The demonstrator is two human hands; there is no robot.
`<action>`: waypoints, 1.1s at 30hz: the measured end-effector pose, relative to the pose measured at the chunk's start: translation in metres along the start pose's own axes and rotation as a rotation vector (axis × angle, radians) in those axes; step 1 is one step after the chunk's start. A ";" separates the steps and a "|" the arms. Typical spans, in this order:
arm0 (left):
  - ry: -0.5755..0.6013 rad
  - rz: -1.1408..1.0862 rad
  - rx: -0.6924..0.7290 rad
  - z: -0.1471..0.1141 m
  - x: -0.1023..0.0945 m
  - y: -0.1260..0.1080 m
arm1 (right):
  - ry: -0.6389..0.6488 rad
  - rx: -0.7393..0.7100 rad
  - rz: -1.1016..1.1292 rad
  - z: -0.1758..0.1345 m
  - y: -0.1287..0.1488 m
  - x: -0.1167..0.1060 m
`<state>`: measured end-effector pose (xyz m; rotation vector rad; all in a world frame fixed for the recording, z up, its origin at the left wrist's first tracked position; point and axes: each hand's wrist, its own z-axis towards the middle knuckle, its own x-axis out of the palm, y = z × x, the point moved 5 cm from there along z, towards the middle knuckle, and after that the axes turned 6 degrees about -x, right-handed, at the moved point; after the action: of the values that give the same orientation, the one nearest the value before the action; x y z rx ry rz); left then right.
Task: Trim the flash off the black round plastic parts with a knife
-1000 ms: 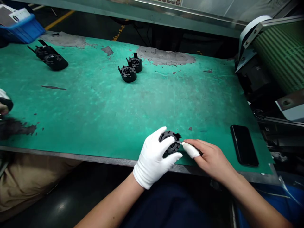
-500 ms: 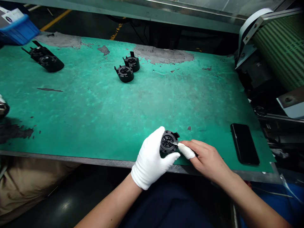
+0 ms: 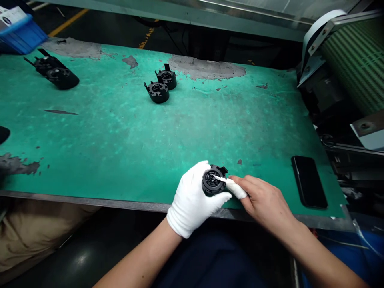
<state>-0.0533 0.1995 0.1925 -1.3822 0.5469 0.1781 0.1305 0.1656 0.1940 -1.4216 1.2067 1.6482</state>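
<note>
Head view: the white-gloved left hand point(image 3: 190, 200) curls its fingers around a round black plastic part point(image 3: 210, 186) by the near edge of the green surface point(image 3: 120, 136); the right hand point(image 3: 264, 200) pinches a slim silvery blade point(image 3: 221, 179) pointing left over the part.

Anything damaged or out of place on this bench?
Yes: the bench's green covering is worn away in ragged grey patches, several along the far edge. A black phone lies right of the right hand, looking unrelated to the round part the left hand holds.
</note>
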 end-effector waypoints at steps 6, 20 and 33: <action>-0.053 0.019 0.030 0.000 0.004 0.001 | 0.003 0.019 -0.055 0.004 0.000 -0.001; -0.265 0.039 0.020 -0.013 0.010 0.014 | 0.061 0.036 0.110 -0.016 -0.002 -0.006; -0.308 0.049 -0.007 -0.010 0.011 0.006 | 0.057 0.162 -0.082 -0.020 0.005 0.000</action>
<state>-0.0489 0.1891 0.1812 -1.3183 0.3229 0.4247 0.1335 0.1454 0.1957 -1.4051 1.2662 1.4294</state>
